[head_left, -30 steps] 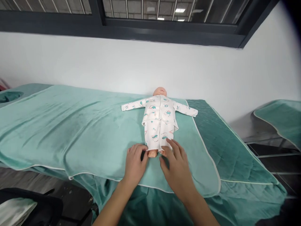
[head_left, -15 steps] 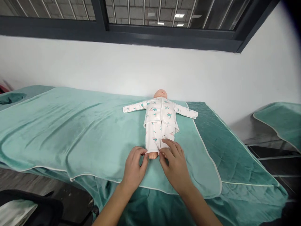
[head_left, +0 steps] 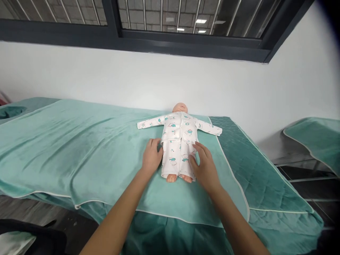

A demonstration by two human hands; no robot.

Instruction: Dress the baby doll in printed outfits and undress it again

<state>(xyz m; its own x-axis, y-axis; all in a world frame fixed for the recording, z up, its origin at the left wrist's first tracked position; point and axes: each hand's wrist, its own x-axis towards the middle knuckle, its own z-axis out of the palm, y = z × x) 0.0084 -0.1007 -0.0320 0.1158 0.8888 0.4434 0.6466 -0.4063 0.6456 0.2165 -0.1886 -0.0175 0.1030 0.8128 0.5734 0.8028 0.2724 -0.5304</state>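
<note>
A baby doll (head_left: 180, 107) lies on its back on a light green blanket (head_left: 111, 152), head towards the wall, with both arms spread sideways. It wears a white printed jacket (head_left: 178, 126) and matching trousers (head_left: 174, 159); its bare feet show below both trouser legs. My left hand (head_left: 152, 156) is at the left side of the trousers, just below the jacket hem, fingers bent and thumb apart. On the other side my right hand (head_left: 205, 166) rests against the trousers near the hip, thumb and forefinger apart. The doll's hands are hidden in the sleeves.
A darker green quilted cover (head_left: 255, 170) lies under the blanket on the bed. Behind stand a white wall (head_left: 106, 78) and a dark-framed window (head_left: 191, 44) with bars. Another green-covered surface (head_left: 318, 138) is at right. A black chair-like object (head_left: 50, 235) stands at lower left.
Both hands have left the trouser cuff and moved up to the sides of the doll's hips. Both feet now show, where only one did before. The view has shifted slightly.
</note>
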